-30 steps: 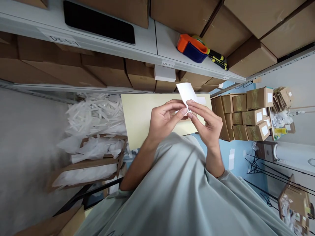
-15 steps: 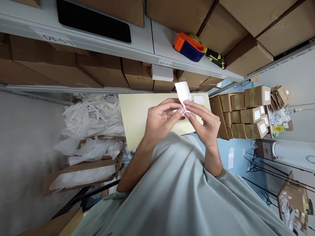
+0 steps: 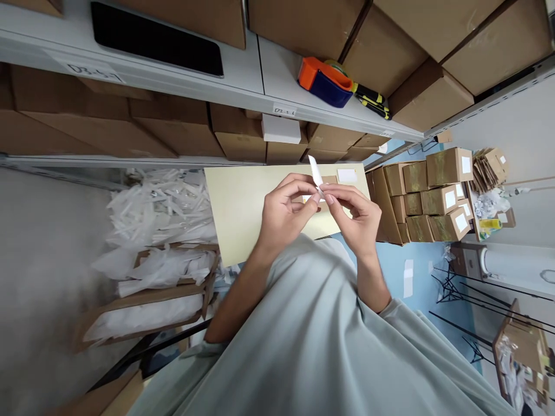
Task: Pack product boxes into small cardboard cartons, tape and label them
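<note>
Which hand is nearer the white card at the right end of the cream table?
Right. In view, the right hand is just bodyward of the white card; the left hand is farther off, to the card's left.

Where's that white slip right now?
In the head view, the white slip is slightly above and right of centre, pinched by the left hand and the right hand, over the pale yellow table.

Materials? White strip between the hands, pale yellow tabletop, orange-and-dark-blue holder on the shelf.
Thin white strip: probably matt paper; thin, opaque, no glare. Film or label stock possible.
Pale yellow flat tabletop: perhaps laminate or painted board; even colour, low sheen, core unseen.
Orange-and-dark-blue rounded holder: likely moulded plastic; saturated colours, smooth curves.
</note>
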The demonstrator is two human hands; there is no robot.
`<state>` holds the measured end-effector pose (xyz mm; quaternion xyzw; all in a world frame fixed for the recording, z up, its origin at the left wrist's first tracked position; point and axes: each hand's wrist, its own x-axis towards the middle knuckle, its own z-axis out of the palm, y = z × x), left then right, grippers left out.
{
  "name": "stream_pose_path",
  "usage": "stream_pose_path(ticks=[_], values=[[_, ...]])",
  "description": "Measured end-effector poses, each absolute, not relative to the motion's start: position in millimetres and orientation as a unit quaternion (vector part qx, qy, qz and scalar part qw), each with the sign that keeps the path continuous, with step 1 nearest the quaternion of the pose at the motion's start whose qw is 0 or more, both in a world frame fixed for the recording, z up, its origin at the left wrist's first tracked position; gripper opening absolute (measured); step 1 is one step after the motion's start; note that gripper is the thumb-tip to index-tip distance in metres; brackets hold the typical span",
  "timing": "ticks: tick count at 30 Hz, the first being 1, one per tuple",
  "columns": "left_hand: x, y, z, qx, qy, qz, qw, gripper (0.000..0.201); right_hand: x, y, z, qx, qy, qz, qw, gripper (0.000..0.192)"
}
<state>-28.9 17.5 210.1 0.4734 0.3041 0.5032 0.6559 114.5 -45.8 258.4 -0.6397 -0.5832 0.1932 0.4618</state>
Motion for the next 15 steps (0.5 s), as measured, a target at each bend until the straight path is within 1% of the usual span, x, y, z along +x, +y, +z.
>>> stream_pose_path(ticks=[5, 10, 12, 15], values=[[-33, 18, 174, 0.448, 0.351, 0.488, 0.662, 0.033, 138, -41, 247, -0.652, -0.543, 0.18, 0.497, 0.034], [-67, 27, 107, 0.339, 0.493, 0.449, 0.663, 0.023, 168, -48, 241, -0.688, -0.478, 0.159, 0.522, 0.033], [-95, 31, 77, 0.271, 0.57, 0.436, 0.641, 0.017, 177, -54, 237, -0.699, -0.44, 0.151, 0.543, 0.03], [-153, 37, 37, 0.192, 0.676, 0.433, 0.564, 0.013, 185, -62, 230, -0.697, -0.397, 0.153, 0.577, 0.024]])
